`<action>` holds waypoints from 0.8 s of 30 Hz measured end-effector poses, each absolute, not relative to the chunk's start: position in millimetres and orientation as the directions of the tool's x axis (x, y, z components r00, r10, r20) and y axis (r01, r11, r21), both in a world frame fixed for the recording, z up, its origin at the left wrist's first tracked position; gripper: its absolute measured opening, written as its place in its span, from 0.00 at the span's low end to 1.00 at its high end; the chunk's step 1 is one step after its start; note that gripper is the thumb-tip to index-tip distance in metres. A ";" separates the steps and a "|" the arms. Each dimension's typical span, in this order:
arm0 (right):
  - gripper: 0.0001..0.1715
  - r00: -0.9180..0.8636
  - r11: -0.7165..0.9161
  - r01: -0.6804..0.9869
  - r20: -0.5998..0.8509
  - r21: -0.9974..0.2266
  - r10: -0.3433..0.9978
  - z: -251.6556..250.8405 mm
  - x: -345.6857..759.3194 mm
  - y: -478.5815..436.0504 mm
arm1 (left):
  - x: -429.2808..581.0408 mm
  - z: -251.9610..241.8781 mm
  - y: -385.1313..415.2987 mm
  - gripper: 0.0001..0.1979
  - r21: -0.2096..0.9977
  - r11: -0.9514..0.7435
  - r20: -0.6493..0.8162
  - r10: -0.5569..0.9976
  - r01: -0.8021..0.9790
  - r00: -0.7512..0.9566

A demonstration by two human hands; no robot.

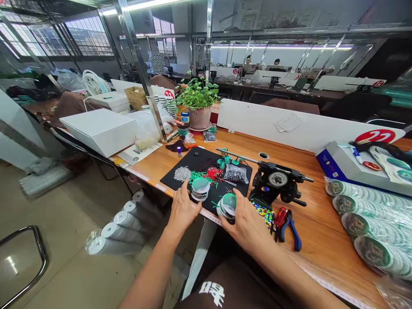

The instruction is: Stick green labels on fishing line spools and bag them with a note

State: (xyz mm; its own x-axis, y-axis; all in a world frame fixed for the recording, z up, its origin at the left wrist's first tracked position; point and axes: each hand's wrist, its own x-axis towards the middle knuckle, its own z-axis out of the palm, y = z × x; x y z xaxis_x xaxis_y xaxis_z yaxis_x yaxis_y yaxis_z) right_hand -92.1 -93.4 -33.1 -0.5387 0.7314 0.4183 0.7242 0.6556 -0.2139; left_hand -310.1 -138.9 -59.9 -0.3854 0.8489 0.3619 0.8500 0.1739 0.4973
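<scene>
My left hand (182, 209) is closed round a small stack of round thread spools (200, 189) at the front edge of a black work mat (199, 161). My right hand (247, 224) grips a second stack of spools (228, 207) just to the right, at the table's front edge. On the mat lie silver beads (182, 173), green and red bead strands (206, 175) and a bag of dark beads (236, 173). A black winding device (275, 185) with a long rod stands right of the mat.
Coloured beads (265, 214) and red-and-blue pliers (287, 223) lie by my right hand. Rows of spools (370, 223) fill the right side. A potted plant (198, 101), white boxes (101, 128) and a white divider (305, 128) stand further back. Packed spool rolls (119, 229) lie on the floor.
</scene>
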 end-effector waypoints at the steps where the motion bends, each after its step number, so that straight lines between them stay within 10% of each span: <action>1: 0.45 -0.550 0.674 0.704 0.427 -0.226 0.718 -23.0 -95.1 -92.6 | -309.8 -61.4 -140.1 0.42 0.505 0.161 0.368 0.848 0.848 -0.381; 15: 0.55 -0.759 0.705 0.617 -0.025 -0.350 0.651 27.4 -183.6 -37.9 | -319.9 -46.8 -151.8 0.45 0.750 0.193 0.125 0.898 0.633 -0.421; 20: 0.47 -0.670 0.281 0.563 -0.231 -0.777 0.706 33.0 -166.6 -14.3 | -335.1 -25.2 -148.6 0.36 0.887 0.223 -0.017 0.891 0.404 -0.454; 24: 0.38 -0.626 0.005 0.547 -0.405 -0.837 0.666 19.9 -168.9 -11.3 | -339.0 -16.4 -134.3 0.33 0.841 0.303 -0.078 0.888 0.449 -0.454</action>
State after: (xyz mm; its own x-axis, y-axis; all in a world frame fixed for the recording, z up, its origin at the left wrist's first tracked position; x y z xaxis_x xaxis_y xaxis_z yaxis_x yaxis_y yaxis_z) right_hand -168.9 -11.3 19.9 -0.6262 0.6662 -0.4051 0.5473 0.0055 -0.8369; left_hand -339.0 -134.3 -16.4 -0.4540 0.8876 -0.0778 0.4485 0.3031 0.8408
